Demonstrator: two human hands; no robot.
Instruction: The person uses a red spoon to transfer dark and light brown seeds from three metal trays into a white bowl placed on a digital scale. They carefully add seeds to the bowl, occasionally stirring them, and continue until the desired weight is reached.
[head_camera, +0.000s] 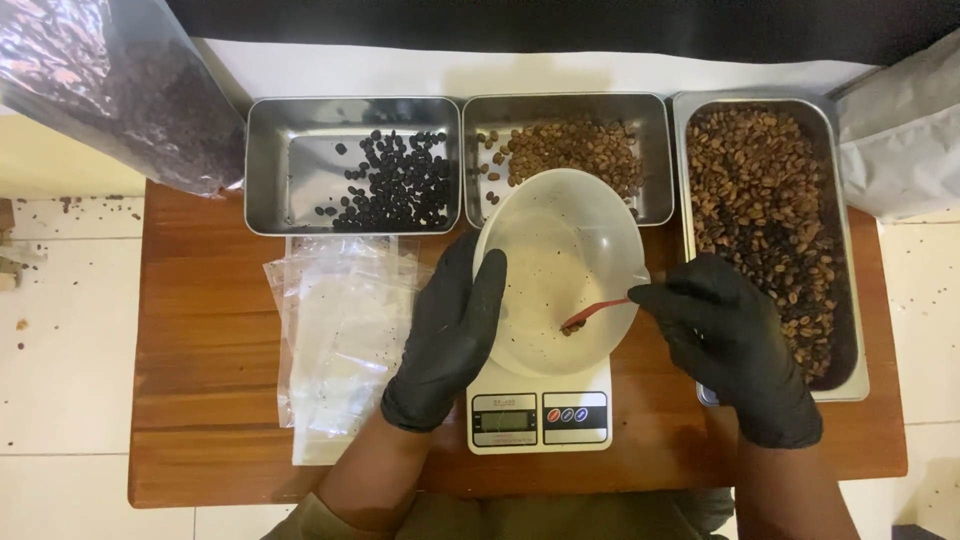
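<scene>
Three steel trays in a row at the far edge of the brown wooden desk: left steel tray with near-black beans, middle steel tray with pale brown beans, long right steel tray with mixed brown beans. One white plastic bowl on one white digital scale, partly covering the middle tray. Left black-gloved hand flat against the bowl's side, fingers extended. Right black-gloved hand, grip pinched on a small red spoon dipping into the bowl. Clear plastic bags just left.
</scene>
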